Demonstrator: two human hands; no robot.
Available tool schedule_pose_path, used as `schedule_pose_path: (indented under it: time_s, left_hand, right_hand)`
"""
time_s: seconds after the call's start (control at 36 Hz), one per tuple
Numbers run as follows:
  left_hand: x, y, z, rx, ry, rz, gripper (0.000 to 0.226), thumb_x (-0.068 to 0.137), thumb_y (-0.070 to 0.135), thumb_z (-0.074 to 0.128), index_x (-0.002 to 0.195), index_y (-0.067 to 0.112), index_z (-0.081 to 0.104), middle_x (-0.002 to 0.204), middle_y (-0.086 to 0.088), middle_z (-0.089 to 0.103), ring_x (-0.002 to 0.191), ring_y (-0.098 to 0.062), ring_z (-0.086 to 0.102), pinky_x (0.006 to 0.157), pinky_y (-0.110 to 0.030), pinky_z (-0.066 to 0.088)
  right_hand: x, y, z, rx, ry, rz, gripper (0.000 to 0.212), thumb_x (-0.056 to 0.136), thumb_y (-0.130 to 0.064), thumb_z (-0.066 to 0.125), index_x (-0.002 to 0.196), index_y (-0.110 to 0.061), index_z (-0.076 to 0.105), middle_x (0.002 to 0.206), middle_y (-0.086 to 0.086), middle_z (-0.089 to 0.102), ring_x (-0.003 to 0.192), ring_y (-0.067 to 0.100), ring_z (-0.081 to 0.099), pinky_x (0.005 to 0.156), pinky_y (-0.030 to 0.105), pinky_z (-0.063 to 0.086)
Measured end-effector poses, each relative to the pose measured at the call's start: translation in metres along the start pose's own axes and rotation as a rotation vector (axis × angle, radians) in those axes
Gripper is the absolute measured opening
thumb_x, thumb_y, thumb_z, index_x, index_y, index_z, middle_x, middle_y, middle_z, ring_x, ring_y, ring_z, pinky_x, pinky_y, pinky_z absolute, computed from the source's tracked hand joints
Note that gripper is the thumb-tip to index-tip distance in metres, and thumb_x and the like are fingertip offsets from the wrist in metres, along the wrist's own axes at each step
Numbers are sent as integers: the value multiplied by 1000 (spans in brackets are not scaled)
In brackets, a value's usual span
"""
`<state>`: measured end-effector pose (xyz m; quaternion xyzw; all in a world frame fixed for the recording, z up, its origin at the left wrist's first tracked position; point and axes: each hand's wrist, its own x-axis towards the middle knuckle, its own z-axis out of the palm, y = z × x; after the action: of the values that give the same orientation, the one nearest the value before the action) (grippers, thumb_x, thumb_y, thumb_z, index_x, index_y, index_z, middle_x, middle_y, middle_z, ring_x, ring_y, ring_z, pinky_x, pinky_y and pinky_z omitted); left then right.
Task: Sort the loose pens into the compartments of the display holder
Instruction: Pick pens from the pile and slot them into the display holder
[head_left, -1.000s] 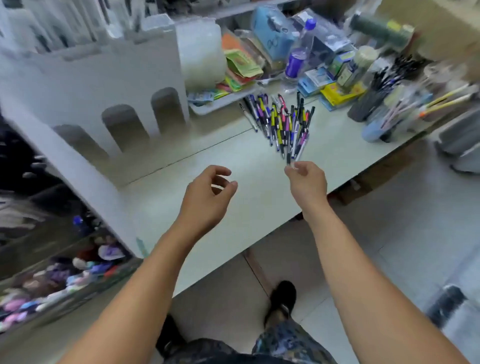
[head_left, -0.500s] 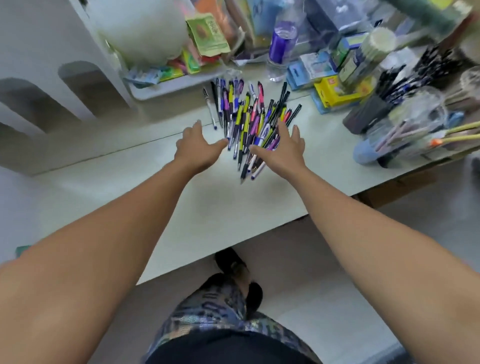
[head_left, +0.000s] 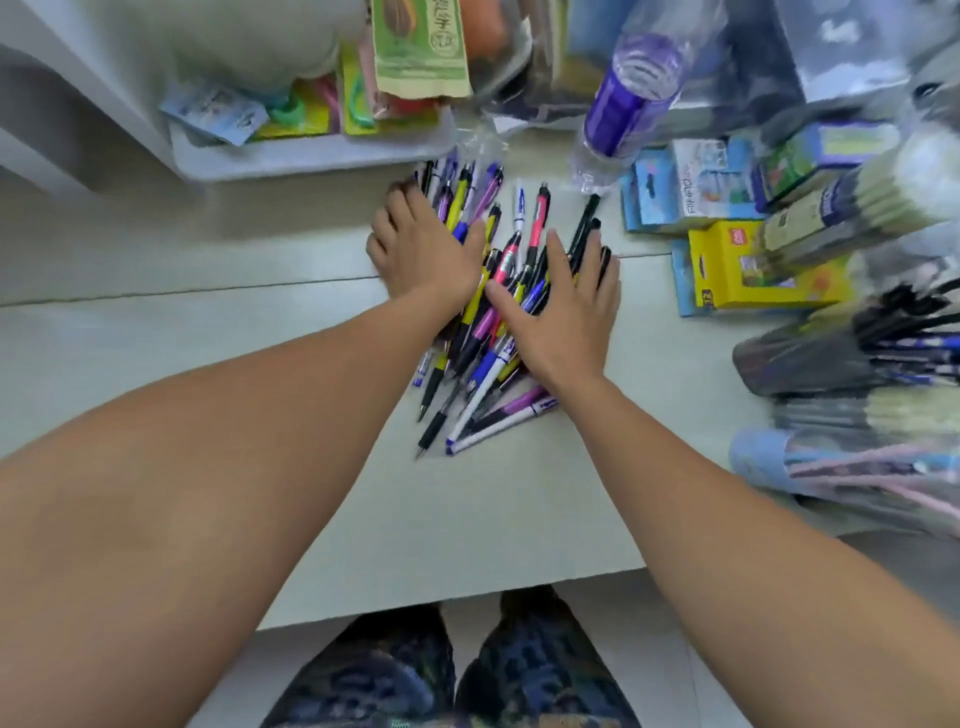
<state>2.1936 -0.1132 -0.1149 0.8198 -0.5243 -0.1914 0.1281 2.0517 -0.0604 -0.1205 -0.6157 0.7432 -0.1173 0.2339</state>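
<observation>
Landmark: heap of loose pens (head_left: 488, 312) on pale table (head_left: 208, 364), mid-frame

Left of heap: white tray (head_left: 311, 158) of packets at far edge; grey arch further left, blurred, perhaps part of display holder, cannot tell

On heap, left flank: left hand (head_left: 421, 249) laid flat, fingers straight, pressing pens, nothing clasped

On heap, right flank: right hand (head_left: 563, 306) likewise flat, fingers spread over barrels, thumb toward centre; hands near each other, not touching, pens showing between

Behind heap, to the right: clear bottle with purple label (head_left: 634, 98). Right of heap: yellow box (head_left: 753, 267), then bundled pens in sleeves (head_left: 857, 353), blurred

Handling, by judgement: light, stiff plastic barrels, smooth, prone to roll and slide; tips fanned toward near edge. Better squeezed from both flanks into one parallel bundle, then clasped round mid-barrel; loose ends likely to slip out. None sorted yet as far as visible
</observation>
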Motion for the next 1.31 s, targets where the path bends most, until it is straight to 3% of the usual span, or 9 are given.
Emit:
schedule_pose_path:
  time_s: [0.19,0.58,0.69,0.78,0.86,0.97,1.17,1.22,1.31]
  left_hand:
    - [-24,-48,-4,72,50,125,63,102,49,41,155,16,30,161,-5,31,144,-30,28,115,-44,21]
    - [-66,-134,-34,-39,218,-216,62,101,51,40,152,15,34,155,-8,39,143,-31,32,116,-50,28]
    - [-79,-137,-47,-175,107,-194,84,100,61,40,162,14,7,167,-9,18,153,-29,16,121,-47,15]
    - [-96,-143,-55,-284,9,-121,97,96,65,48,162,17,-6,170,-5,4,156,-24,5,124,-43,8]
    - [-114,-155,-56,-257,-90,3,107,92,69,53,161,20,-12,170,-4,-10,156,-22,-5,124,-37,0]
    - [-127,-176,-56,-206,-134,162,114,87,67,61,160,23,-14,169,-4,-17,156,-22,-11,121,-31,-3]
    - [-122,-205,-64,-123,-215,359,125,78,71,68,161,20,-9,169,-4,-17,156,-21,-12,125,-33,-1]
    - [-121,-208,-66,-153,-219,374,122,80,66,70,162,19,-7,169,-4,-16,156,-19,-10,125,-32,1]
    - [-119,-202,-71,-336,-191,256,115,84,58,72,162,20,-3,170,0,-12,155,-11,-7,121,-24,2]
  right_hand:
    - [-1,-20,22,14,-5,-241,76,95,-64,41,162,-33,22,171,0,8,158,26,2,128,44,5]
    - [-26,-96,55,29,-250,-530,72,101,-62,39,163,-34,16,172,1,6,158,26,-2,128,45,2]
    - [-44,-74,20,29,-106,-424,76,99,-68,35,163,-31,15,172,-1,4,158,21,-2,128,41,-2]
    - [-73,-23,-1,-44,33,-138,79,98,-69,33,163,-29,14,172,-1,5,158,22,-1,128,44,0]
    - [-111,19,2,-31,26,106,89,94,-73,30,164,-21,10,172,4,2,158,24,-2,128,41,0]
    - [-130,11,24,-24,11,55,83,103,-61,37,164,-15,5,172,3,-1,158,17,-4,128,37,-1]
    - [-77,-83,51,284,-23,0,73,106,-51,39,164,-15,11,172,1,5,158,15,1,129,37,4]
    - [-73,-100,50,395,-13,17,71,106,-52,40,164,-20,13,172,-3,5,157,11,2,128,34,7]
    - [-81,-102,46,338,67,46,71,104,-56,41,163,-25,17,171,-5,7,157,11,3,125,31,8]
